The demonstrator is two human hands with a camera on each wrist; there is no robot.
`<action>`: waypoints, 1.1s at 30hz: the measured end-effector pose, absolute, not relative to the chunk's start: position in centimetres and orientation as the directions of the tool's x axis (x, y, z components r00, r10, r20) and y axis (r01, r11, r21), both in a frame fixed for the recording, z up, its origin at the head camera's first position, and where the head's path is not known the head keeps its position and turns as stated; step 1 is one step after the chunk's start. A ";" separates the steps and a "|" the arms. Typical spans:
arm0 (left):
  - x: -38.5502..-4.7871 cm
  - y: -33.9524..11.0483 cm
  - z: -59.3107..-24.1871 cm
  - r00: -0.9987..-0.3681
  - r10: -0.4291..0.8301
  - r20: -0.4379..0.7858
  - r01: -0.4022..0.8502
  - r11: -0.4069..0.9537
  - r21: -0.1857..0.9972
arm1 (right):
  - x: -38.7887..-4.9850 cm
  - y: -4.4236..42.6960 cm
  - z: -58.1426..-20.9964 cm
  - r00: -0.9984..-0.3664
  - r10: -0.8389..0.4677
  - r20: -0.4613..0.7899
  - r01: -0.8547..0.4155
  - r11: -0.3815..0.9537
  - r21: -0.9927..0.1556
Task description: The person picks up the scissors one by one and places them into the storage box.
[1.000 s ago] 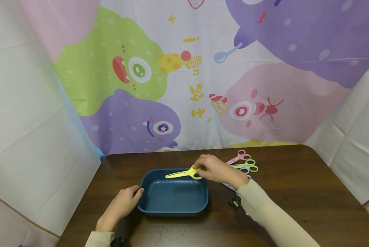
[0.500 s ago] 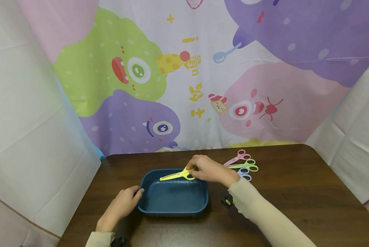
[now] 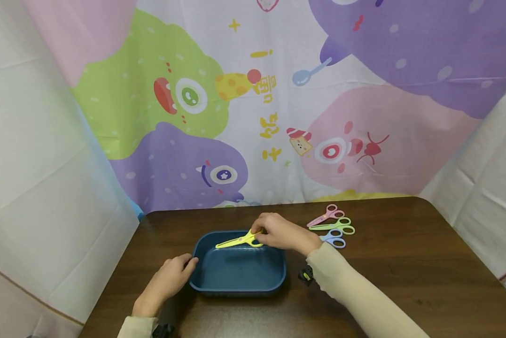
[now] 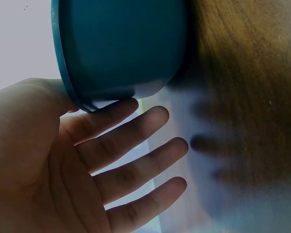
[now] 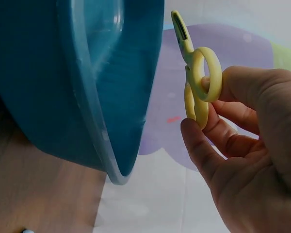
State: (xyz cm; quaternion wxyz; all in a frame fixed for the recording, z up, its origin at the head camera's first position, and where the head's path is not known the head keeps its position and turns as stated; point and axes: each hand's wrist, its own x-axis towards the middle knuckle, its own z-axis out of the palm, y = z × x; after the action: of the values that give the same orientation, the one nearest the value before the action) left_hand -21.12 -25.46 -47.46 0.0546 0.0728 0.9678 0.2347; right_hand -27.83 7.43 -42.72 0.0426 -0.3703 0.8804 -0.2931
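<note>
The yellow scissors (image 3: 239,241) are bright lemon-coloured all over, with slim blades that lie together, a rounded tip, a small pinkish pivot spot and two looped handles. In the right wrist view a dark slit runs along the blade near the tip. They are in the air over the far part of the tray (image 3: 237,292), apart from its rim, tip towards the tray's left end and handles towards its right. The right hand (image 3: 276,231) has them in its grip, thumb and fingers pinching the handle loops and covering part of them.

The tray is dark blue, a rounded rectangle with raised walls. At its left end is the left hand (image 3: 168,277), thumb at the rim, index finger against the outer wall, the other fingers straight and spread outside it.

To the right of the tray, on the brown desk (image 3: 405,263), lie three more pairs: pink scissors (image 3: 324,217) farthest back, green scissors (image 3: 326,227) next, and blue scissors (image 3: 330,238) nearest, their blades mostly hidden by the right arm. That arm, in a cream sleeve (image 3: 358,291), crosses the space at the tray's right. Behind the tray hangs a cartoon-printed cloth (image 3: 274,173).
</note>
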 end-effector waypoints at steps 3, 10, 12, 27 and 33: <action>-21.1 -25.4 -47.4 -0.983 0.167 -0.079 0.112 0.878 0.465 | -28.0 7.4 -42.9 -0.727 -0.672 0.140 -0.620 0.556 -0.553; -21.2 -25.3 -47.4 -0.982 0.166 -0.085 0.108 0.880 0.463 | -28.3 7.3 -43.3 -0.745 -0.654 0.129 -0.600 0.573 -0.559; -21.2 -25.3 -47.4 -0.983 0.166 -0.084 0.109 0.879 0.464 | -28.4 7.2 -43.3 -0.742 -0.657 0.130 -0.602 0.568 -0.561; -21.1 -25.3 -47.5 -0.985 0.158 -0.065 0.112 0.884 0.455 | -29.2 4.9 -43.7 -0.732 -0.672 0.112 -0.602 0.561 -0.568; -21.2 -25.5 -47.8 -0.984 0.169 -0.052 0.128 0.882 0.454 | -29.1 4.0 -43.8 -0.726 -0.676 0.128 -0.607 0.543 -0.580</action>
State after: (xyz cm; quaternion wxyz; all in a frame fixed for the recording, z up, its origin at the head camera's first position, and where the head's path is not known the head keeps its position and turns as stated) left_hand -21.15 -25.46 -47.79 0.0450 0.0767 0.9690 0.2305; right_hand -29.13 3.95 -43.82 0.0556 -0.3660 0.8766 -0.3075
